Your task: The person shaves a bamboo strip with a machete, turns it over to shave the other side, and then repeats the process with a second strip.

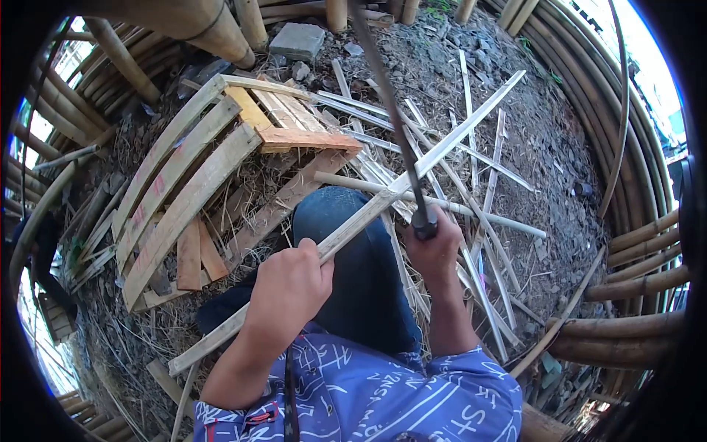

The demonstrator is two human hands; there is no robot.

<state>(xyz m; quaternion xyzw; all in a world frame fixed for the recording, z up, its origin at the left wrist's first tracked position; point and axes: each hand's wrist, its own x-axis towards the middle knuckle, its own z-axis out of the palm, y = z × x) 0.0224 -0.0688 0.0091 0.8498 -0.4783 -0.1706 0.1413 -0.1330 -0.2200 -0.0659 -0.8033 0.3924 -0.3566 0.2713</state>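
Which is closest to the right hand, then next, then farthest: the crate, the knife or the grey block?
From the right hand, in the head view:
1. Knife: gripped in it.
2. Crate: ahead and to the left.
3. Grey block: left too, but farther ahead.

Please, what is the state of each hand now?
Left hand: closed, holding the long pale strip.
Right hand: closed, gripping the long dark-bladed tool.
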